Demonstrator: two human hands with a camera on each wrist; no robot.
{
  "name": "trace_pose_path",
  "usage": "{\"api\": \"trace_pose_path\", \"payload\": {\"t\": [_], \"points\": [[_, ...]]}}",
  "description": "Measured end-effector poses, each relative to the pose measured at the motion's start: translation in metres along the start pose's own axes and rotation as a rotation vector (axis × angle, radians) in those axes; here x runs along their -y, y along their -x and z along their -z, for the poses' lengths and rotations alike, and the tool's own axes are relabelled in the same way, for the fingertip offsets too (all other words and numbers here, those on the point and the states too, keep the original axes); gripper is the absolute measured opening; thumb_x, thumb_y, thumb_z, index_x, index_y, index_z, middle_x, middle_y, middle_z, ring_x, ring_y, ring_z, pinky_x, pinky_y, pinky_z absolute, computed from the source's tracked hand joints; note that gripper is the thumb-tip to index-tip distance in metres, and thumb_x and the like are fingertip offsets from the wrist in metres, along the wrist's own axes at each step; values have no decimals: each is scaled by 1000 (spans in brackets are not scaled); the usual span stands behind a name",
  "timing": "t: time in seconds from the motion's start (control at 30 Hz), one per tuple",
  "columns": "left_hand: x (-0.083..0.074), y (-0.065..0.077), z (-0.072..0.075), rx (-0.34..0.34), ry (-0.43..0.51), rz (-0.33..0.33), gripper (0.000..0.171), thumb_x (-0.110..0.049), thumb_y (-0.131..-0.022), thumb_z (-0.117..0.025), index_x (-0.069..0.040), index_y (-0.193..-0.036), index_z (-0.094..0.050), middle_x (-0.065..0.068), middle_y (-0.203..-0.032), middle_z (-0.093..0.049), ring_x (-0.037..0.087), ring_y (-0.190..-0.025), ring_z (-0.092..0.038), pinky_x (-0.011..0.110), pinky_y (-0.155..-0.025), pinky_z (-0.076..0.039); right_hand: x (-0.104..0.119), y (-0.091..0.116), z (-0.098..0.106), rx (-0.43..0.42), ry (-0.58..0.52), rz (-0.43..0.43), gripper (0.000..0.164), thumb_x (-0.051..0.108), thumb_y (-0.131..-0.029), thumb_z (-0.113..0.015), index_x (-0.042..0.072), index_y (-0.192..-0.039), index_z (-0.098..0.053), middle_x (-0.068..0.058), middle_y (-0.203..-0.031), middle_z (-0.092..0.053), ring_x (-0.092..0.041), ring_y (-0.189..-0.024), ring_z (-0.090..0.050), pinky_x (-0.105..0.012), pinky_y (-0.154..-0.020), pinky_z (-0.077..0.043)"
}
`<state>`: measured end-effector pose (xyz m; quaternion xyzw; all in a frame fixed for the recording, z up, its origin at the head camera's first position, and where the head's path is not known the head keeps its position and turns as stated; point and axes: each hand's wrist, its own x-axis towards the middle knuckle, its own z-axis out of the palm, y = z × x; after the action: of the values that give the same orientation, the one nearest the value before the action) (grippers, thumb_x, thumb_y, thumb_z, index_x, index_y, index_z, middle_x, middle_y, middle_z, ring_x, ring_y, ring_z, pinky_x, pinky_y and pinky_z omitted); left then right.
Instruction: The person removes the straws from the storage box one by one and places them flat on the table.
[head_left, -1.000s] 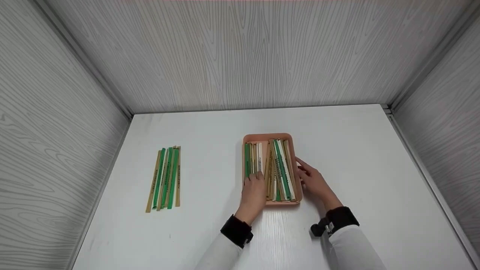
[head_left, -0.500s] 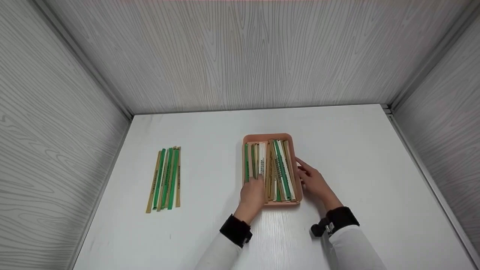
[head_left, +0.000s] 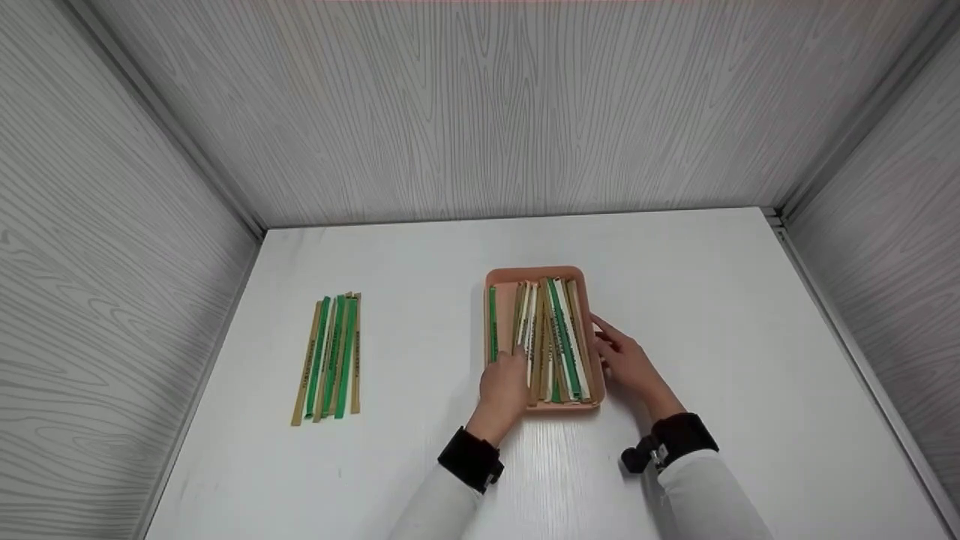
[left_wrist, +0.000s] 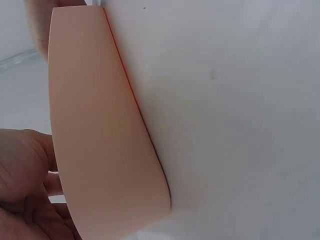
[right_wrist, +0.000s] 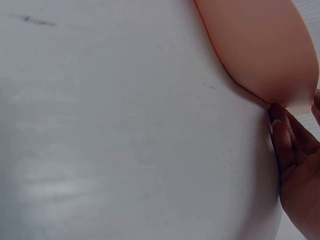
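Note:
A pink rectangular tray [head_left: 534,273] holds several long, thin paper-wrapped sticks [head_left: 571,337] in green, white and brown, bunched in its right part. One green wrapped stick [head_left: 493,322] lies alone along the left wall, with bare tray floor beside it. My left hand [head_left: 504,386] reaches over the near left part of the tray, its fingertips touching the left side of the bunch. Its palm shows past the tray wall in the left wrist view. At the tray's right side my right hand [head_left: 634,371] holds the wall, fingers low at its base and another digit near the rim.
On the white table [head_left: 420,315], to the left of the tray, lies a loose group of green and brown wrapped sticks [head_left: 330,356]. Grey wood-grain panels [head_left: 480,112] enclose the back and both sides.
The wrapped sticks in the tray's left part have shifted right against the others, leaving one green stick at the left wall. My left hand has moved slightly; the right hand has stayed put.

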<state>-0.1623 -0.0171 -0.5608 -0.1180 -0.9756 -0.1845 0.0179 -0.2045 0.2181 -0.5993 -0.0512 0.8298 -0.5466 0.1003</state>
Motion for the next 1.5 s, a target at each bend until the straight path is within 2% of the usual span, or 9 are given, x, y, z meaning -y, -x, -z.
{"api": "trace_pose_path", "payload": {"t": [0.1, 0.23, 0.37, 0.7, 0.87, 0.97, 1.07, 1.3, 1.5], "points": [[1, -1, 1, -32, 3, -7, 29, 9, -77, -70, 5, -105, -61, 17, -79, -59, 26, -58, -61, 34, -45, -48, 0, 0, 0, -3, -7, -9, 51, 25, -105, -47, 21, -154, -35, -20, -134, -56, -26, -98, -63, -32, -77, -51], [1, -1, 1, -58, -5, -3, 33, 5, -81, -68, 4, -113, -61, 16, -81, -58, 25, -56, -59, 33, -43, -47, -2, -2, 0, 0, -11, -14, 51, 25, -105, -46, 19, -154, -33, -22, -134, -55, -27, -98, -63, -34, -77, -51], [1, -2, 2, -48, -19, 3, 37, 1, -82, -70, 3, -117, -59, 16, -82, -58, 24, -55, -58, 33, -42, -46, -4, -3, 0, 3, -11, -5, 52, 25, -105, -46, 17, -155, -32, -24, -135, -54, -30, -99, -62, -38, -78, -51], [4, -6, 9, -33, 2, 27, 30, 9, -82, -66, -2, -110, -65, 14, -79, -64, 25, -61, -63, 35, -44, -48, -1, -1, 0, -5, 13, -1, 50, 26, -105, -48, 21, -154, -36, -20, -132, -57, -24, -96, -62, -33, -77, -51], [6, -7, 13, -34, 24, 46, 25, 0, -85, -70, -4, -110, -67, 13, -81, -69, 26, -64, -66, 36, -46, -50, 0, 0, -1, -5, 12, 0, 51, 27, -105, -47, 21, -154, -35, -21, -132, -56, -25, -96, -62, -34, -77, -51], [8, -6, 15, -24, 36, 56, 30, -8, -84, -74, -4, -114, -68, 14, -85, -71, 28, -66, -67, 38, -48, -51, 2, 1, -1, -4, 15, -10, 51, 27, -105, -47, 22, -154, -35, -20, -133, -56, -25, -98, -62, -35, -78, -51], [10, -6, 18, -10, 31, 64, 27, -11, -82, -78, -5, -107, -72, 12, -82, -71, 28, -65, -68, 38, -48, -51, 2, 1, -1, -7, 28, -18, 51, 28, -105, -47, 22, -154, -35, -19, -134, -56, -25, -98, -63, -34, -78, -51], [15, -5, 22, -5, 51, 71, 6, -11, -82, -78, -9, -78, -74, 3, -66, -66, 21, -58, -64, 33, -47, -48, 3, 0, -2, -16, 45, -27, 50, 27, -105, -47, 22, -154, -35, -19, -132, -57, -25, -96, -63, -35, -78, -50], [17, -3, 31, -32, 126, 75, 7, -11, -83, -77, -9, -77, -74, 3, -68, -68, 19, -58, -64, 32, -48, -48, 1, 0, -1, -21, 47, -34, 51, 29, -105, -47, 25, -154, -35, -17, -134, -56, -24, -99, -63, -35, -81, -51]]}}
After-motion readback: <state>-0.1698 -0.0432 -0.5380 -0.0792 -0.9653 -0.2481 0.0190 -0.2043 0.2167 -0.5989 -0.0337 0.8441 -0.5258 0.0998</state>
